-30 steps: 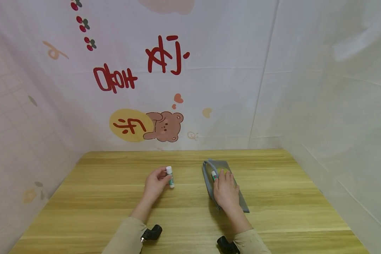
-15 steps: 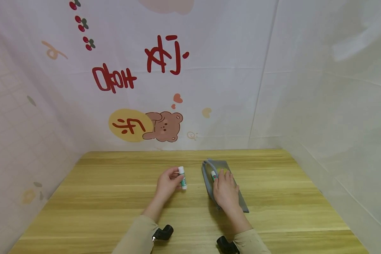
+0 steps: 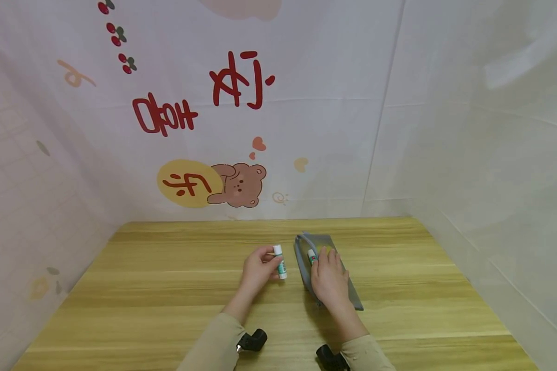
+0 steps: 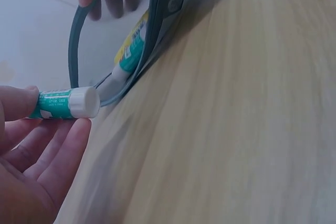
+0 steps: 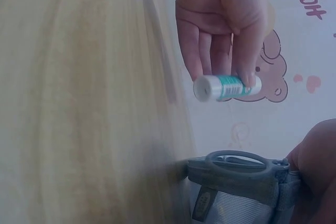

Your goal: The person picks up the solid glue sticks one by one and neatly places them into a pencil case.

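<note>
My left hand [image 3: 257, 270] pinches a white and green glue stick [image 3: 280, 263] between thumb and fingers, just left of a grey mesh zip pouch [image 3: 356, 299]. In the left wrist view the capped end of this glue stick [image 4: 63, 103] points toward the pouch's open mouth. My right hand [image 3: 330, 278] lies over the pouch and holds its rim, thumb at the edge and fingers behind. Inside the pouch rests a second white and green glue stick [image 4: 132, 53], with something yellow [image 4: 122, 51] beside it. The right wrist view shows the pouch [image 5: 236, 203] gaping.
The wooden table [image 3: 167, 273] carries the pouch at right of centre. A white printed cloth [image 3: 329, 129] hangs behind it, with more cloth along both sides. Black wrist devices [image 3: 255, 340] sit at both sleeve cuffs.
My left hand has moved right with the glue stick, from well left of the pouch to close by its opening. The right hand and the pouch have stayed in place.
</note>
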Motion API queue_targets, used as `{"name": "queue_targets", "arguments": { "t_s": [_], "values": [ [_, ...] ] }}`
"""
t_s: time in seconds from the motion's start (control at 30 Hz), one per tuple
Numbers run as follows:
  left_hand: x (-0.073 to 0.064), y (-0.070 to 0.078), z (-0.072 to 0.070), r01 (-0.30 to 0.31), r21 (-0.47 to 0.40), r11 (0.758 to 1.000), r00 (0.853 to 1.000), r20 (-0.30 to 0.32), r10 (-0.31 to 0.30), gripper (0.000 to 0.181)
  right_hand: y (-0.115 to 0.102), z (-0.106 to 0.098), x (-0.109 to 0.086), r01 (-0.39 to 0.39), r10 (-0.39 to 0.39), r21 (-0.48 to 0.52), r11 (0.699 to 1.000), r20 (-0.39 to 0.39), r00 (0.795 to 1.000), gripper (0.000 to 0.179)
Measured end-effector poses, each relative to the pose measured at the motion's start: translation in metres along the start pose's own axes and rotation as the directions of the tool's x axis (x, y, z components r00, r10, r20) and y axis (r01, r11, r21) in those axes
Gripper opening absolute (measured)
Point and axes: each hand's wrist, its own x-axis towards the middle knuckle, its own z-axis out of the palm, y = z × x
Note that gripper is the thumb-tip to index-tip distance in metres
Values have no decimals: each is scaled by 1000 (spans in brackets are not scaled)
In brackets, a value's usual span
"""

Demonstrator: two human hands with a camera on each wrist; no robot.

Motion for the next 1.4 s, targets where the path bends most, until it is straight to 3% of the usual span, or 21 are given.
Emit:
{"name": "queue_targets", "arguments": {
  "t_s": [0.47, 0.93, 1.4],
  "values": [
    [7, 3, 27, 16, -4, 1000, 1000, 4, -16, 28, -1, 1, 1, -2, 2, -1, 1000, 5, 1000, 51],
    [14, -1, 47, 84, -19, 996, 996, 23, -84, 26, -1, 1, 3, -5, 4, -32, 999, -10, 1000, 50],
    [17, -4, 61, 131, 75, 988, 991, 19, -133, 30, 1, 3, 4, -4, 4, -52, 999, -6, 1000, 48]
  ]
}}
